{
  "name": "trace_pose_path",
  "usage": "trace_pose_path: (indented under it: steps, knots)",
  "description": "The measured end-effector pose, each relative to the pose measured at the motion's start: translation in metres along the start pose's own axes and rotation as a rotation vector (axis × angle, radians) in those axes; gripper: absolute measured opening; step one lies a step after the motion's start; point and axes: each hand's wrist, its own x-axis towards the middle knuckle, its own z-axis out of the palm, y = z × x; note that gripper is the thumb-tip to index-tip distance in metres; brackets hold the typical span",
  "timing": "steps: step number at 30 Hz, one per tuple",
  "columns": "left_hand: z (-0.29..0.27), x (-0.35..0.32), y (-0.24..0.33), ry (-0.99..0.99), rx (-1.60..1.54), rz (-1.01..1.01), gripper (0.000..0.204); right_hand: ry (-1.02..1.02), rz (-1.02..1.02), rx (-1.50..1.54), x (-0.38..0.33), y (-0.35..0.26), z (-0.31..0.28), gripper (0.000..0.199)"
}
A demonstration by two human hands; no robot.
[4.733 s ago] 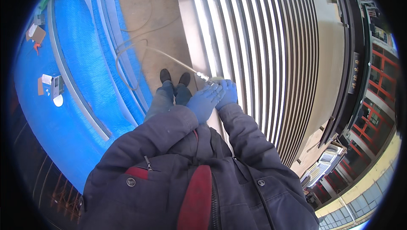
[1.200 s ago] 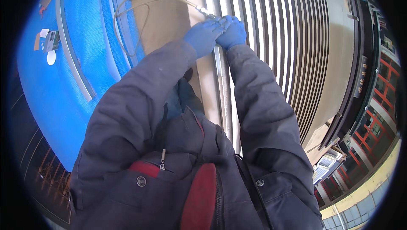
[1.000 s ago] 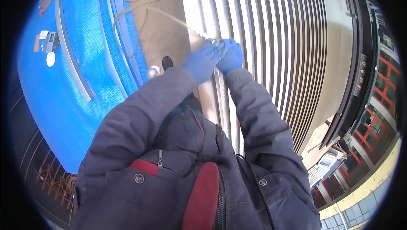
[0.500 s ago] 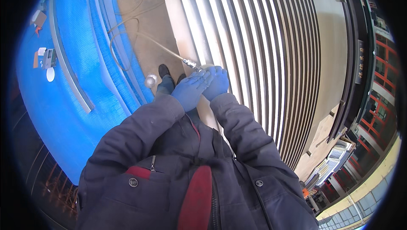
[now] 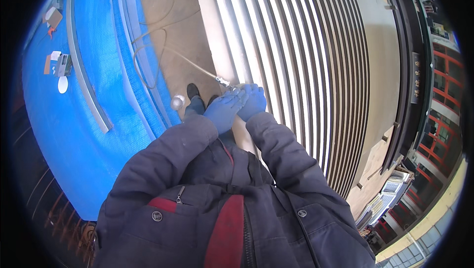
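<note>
Two blue-gloved hands pressed together, grip hidden, beside shiny metal fitting, curving hose, straight slats

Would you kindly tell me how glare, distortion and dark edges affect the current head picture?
In the head view, glare whitens the long, parallel slats nearest the blue-gloved right hand, while those farther right look darker; fisheye distortion makes the long grey metal bar on the bright blue sheeting look bowed; black vignetting swallows the corners; the blue-gloved left hand is readable, though finger detail looks soft.
</note>
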Motion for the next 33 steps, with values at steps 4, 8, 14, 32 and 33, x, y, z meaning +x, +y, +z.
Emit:
trace_pose_path:
  steps: [4,8,14,32,33]
  knots:
    - [0.02,-0.026,0.043,-0.002,-0.012,0.064,0.064,-0.121,-0.002,-0.097,-0.057,0.012,0.007,0.046]
    - [0.018,-0.008,0.029,0.066,0.017,0.054,0.065,-0.039,-0.011,-0.112,-0.033,0.012,-0.002,0.037]
    - [0.002,0.029,-0.01,0.081,0.092,0.089,0.067,0.157,-0.098,-0.085,0.026,0.003,-0.03,0.03]
    - [-0.015,0.049,-0.035,0.154,0.057,0.113,0.067,0.083,-0.034,-0.148,0.05,-0.025,-0.064,0.036]
    - [-0.01,0.044,-0.031,0.072,0.07,0.087,0.068,0.067,-0.028,-0.121,0.045,-0.023,-0.065,0.036]
